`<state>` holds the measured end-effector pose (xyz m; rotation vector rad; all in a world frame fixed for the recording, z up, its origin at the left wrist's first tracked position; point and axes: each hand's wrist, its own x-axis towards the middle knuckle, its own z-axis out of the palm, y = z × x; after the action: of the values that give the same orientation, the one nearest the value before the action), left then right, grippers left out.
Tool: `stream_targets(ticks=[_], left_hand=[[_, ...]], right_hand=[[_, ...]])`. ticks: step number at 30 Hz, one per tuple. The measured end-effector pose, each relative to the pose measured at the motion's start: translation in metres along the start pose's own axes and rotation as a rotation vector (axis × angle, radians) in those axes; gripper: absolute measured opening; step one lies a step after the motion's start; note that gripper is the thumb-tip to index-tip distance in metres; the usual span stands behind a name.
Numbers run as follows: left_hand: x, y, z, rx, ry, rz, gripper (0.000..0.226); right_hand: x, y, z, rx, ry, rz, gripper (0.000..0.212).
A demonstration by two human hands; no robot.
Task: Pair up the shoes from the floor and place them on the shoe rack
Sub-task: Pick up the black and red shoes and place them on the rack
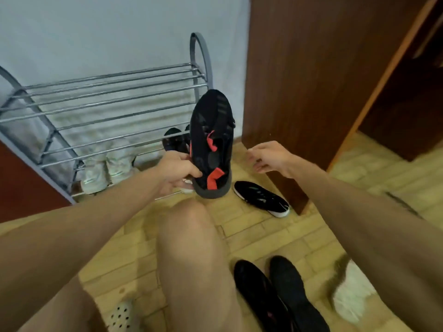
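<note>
One black high-top sneaker with red tabs (212, 144) is held off the floor, toe pointing away, its heel collar pinched between the fingers and thumb of the left hand (178, 172). The right hand (269, 158) hangs free just to its right, fingers loosely spread and clamped on nothing.

On the bottom tier of the grey metal-bar shoe rack (107, 92), two pale white-green sneakers (106, 165) are set side by side near the middle, and at least one dark shoe (173, 138) is seen at the right end, partly hidden by the held sneaker. The upper tiers carry nothing.

On the yellowish brick-patterned tile floor (275, 233), one black low sneaker with a white sole (261, 198) lies by the corner of the brown wooden cabinet (311, 80). Two black shoes (280, 295) lie together near the bottom edge, one white perforated clog (122, 316) at the lower left, and one blurred white shoe (352, 291) at the lower right. A pale blue-grey wall (107, 27) stands behind the rack.
</note>
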<state>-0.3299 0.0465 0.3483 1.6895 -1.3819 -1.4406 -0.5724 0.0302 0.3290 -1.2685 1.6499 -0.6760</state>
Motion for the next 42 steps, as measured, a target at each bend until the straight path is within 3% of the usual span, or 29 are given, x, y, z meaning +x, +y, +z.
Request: stream_targets(ticks=[6, 12, 19, 21, 24, 26, 30, 34, 37, 42], left_hand=[[0.024, 0.009, 0.102, 0.127, -0.129, -0.040, 0.031], [0.017, -0.040, 0.201, 0.173, -0.325, -0.174, 0.033], [0.000, -0.098, 0.221, 0.198, -0.323, -0.279, 0.031], [-0.003, -0.117, 0.212, 0.210, -0.256, -0.271, 0.032], [-0.008, -0.138, 0.194, 0.260, -0.175, -0.285, 0.031], [-0.007, -0.147, 0.184, 0.279, -0.143, -0.293, 0.028], [-0.010, -0.156, 0.173, 0.276, -0.134, -0.326, 0.040], [-0.016, -0.169, 0.173, 0.251, -0.193, -0.389, 0.047], [-0.017, -0.175, 0.172, 0.209, -0.198, -0.408, 0.043], [-0.012, -0.172, 0.170, 0.119, -0.167, -0.412, 0.039]], right_hand=[[-0.030, 0.096, -0.049, 0.044, 0.067, 0.175, 0.026], [-0.077, 0.201, -0.056, 0.018, 0.121, 0.367, 0.032], [-0.101, 0.276, -0.028, -0.101, 0.056, 0.515, 0.031], [-0.104, 0.292, -0.002, -0.149, -0.024, 0.568, 0.032], [-0.121, 0.321, 0.051, -0.223, -0.421, 0.758, 0.041], [-0.133, 0.339, 0.080, -0.276, -0.527, 0.829, 0.046], [-0.146, 0.351, 0.108, -0.442, -0.491, 0.750, 0.045], [-0.149, 0.357, 0.124, -0.571, -0.288, 0.679, 0.058], [-0.147, 0.359, 0.148, -0.576, -0.172, 0.667, 0.054], [-0.153, 0.364, 0.160, -0.677, -0.145, 0.676, 0.062]])
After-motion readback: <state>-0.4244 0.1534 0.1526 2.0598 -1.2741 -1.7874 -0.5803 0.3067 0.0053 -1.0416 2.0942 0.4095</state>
